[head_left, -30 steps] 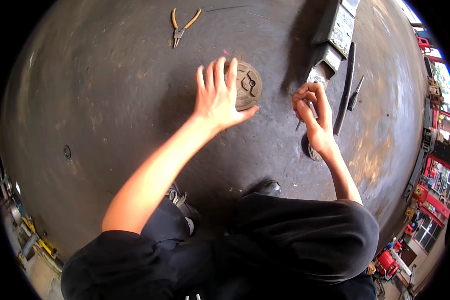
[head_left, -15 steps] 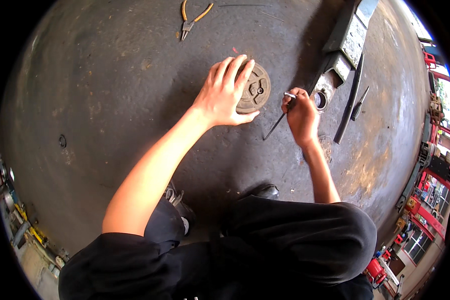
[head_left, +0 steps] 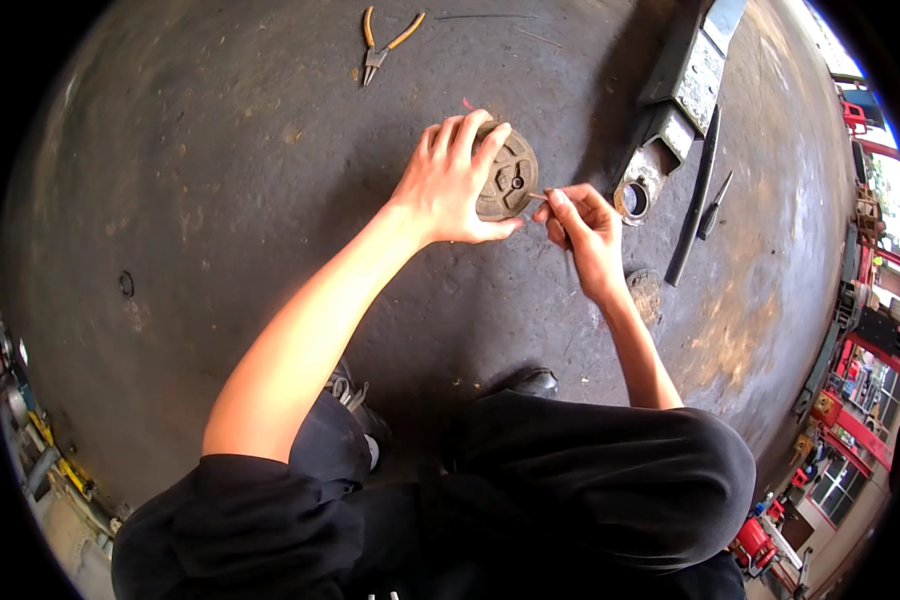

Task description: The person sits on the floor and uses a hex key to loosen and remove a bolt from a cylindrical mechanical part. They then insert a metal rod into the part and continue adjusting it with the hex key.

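Both grips show in my head view, each a bare hand over the dark floor (head_left: 250,200). My left grip (head_left: 445,190) is closed on the round, brownish disc (head_left: 515,160): the fingers lie over its upper left side and the thumb reaches along its lower edge, leaving the right part of the raised pattern and a small hole exposed to me. My right grip (head_left: 582,222) is pinched on a thin rod (head_left: 537,196), whose short exposed end points at the disc's right edge; I cannot tell whether it touches. The disc sits ahead of the shoes, between the two hands. Beyond it, to the left, I have pliers (head_left: 375,58) with yellow-orange handles spread. Up to the right lies a long metal beam (head_left: 700,75) ending in a round eye (head_left: 650,180), near my right fingers. Alongside the beam I see a dark strip (head_left: 694,200) and, just right of that, a slim pointed tool (head_left: 712,215). A worn round piece (head_left: 645,290) lies right beside the right forearm, and a small dark ring (head_left: 126,284) rests well apart, far left.
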`<state>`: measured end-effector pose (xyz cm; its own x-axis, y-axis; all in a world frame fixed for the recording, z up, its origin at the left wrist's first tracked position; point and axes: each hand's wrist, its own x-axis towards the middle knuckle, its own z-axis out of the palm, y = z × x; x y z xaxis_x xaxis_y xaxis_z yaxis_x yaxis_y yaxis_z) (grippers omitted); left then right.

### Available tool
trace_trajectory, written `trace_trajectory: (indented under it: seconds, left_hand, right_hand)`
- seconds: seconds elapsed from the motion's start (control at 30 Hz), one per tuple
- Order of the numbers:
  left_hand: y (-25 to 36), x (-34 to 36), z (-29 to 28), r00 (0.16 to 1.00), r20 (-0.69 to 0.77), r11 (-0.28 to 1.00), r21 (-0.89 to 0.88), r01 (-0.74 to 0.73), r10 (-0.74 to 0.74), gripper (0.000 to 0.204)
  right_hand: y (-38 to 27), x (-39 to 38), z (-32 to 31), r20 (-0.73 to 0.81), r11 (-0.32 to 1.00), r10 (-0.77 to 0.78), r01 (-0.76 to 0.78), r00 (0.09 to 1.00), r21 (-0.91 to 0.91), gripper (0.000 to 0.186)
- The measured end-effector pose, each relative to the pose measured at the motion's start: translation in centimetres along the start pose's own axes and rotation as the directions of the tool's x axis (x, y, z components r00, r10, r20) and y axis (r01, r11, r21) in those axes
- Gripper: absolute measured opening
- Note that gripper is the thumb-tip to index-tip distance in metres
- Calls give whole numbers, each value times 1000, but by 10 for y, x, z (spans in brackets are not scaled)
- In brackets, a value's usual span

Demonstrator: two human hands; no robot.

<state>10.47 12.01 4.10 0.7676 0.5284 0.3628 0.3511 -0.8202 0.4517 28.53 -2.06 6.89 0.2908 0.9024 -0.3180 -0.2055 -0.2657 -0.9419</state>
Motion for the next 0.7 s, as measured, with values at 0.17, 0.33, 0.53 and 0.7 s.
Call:
trace_trajectory:
  seconds: [0.17, 0.33, 0.53, 0.7]
  left_hand:
    - [0, 0, 4, 999, -50, 999, -45, -11, 9, 98]
    - [0, 2, 6, 997, -75, 998, -46, -36, 32, 95]
    - [-2, 3, 2, 995, -96, 996, -83, -32, 23, 92]
    - [-2, -1, 6, 995, -103, 997, -69, -23, 16, 91]
  right_hand:
    - [-18, 24, 4, 143, 896, -177, 220, 974, -386, 18]
    - [-43, 28, 1, 245, 704, -139, 270, 959, -657, 15]
    - [-46, 35, 8, 430, 524, -218, 476, 876, -706, 9]
    - [-60, 46, 9, 624, 180, -109, 632, 774, -753, 19]
